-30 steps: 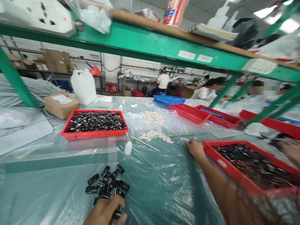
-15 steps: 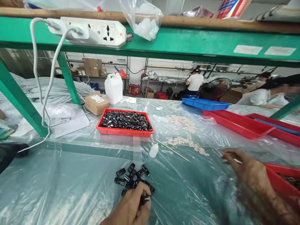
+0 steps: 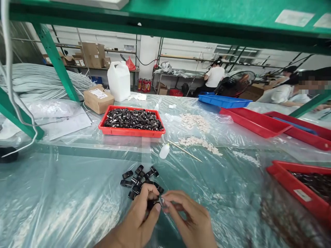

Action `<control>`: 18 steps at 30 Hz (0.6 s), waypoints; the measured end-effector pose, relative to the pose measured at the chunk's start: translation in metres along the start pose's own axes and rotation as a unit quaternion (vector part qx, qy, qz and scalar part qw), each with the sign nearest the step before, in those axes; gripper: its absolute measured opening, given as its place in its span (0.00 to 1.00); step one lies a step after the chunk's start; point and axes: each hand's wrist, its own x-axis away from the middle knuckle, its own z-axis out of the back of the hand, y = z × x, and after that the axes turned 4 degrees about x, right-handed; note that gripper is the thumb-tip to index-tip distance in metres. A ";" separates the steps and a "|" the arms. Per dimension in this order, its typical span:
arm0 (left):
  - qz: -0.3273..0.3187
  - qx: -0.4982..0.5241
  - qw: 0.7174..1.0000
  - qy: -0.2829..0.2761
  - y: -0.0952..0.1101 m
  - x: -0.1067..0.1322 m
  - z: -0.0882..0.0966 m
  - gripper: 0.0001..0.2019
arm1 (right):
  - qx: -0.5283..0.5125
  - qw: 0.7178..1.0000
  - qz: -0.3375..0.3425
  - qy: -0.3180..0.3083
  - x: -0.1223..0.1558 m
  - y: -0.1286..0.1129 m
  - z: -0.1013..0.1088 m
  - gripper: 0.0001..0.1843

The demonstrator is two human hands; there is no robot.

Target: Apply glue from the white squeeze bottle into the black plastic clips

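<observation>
A small black clip (image 3: pixel 152 203) is pinched between the thumb and fingers of the left hand (image 3: pixel 141 224), which is curled nearly closed around it. The right hand (image 3: pixel 191 220) is brought up against the same piece, fingertips drawn together at its right end; whether something tiny is held between those fingertips cannot be told. Both hands meet low in the view, just above the plastic-covered surface (image 3: pixel 64 193).

Judgement on technique: the piece is best kept steady by the left hand while only the right fingertips are worked, with the hands kept low so that a dropped part lands near the loose pile (image 3: pixel 139 177) and not under the sheeting folds. The grip should be kept off the end being worked on.

Appearance of the piece: glossy black, oblong, rounded corners, mostly hidden by the fingers. The loose pile of like pieces lies just beyond the hands, touching one another in a scatter. More of them fill a red tray (image 3: pixel 130 131) farther back. A small white bottle (image 3: pixel 164 151) and a thin wooden stick (image 3: pixel 184 151) lie between pile and tray, beside heaps of pale small parts (image 3: pixel 199 142).
</observation>
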 end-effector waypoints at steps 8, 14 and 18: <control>-0.050 0.043 0.996 -0.064 0.020 0.000 -0.002 0.12 | 0.038 0.999 -0.020 -0.010 0.014 0.002 -0.001 0.21; -0.039 0.054 0.996 -0.055 0.026 -0.001 -0.003 0.14 | 0.085 0.996 0.014 0.001 0.016 0.001 -0.004 0.24; -0.052 0.065 0.995 -0.063 0.022 -0.002 -0.007 0.17 | 0.115 0.992 0.050 0.023 0.013 -0.001 -0.006 0.23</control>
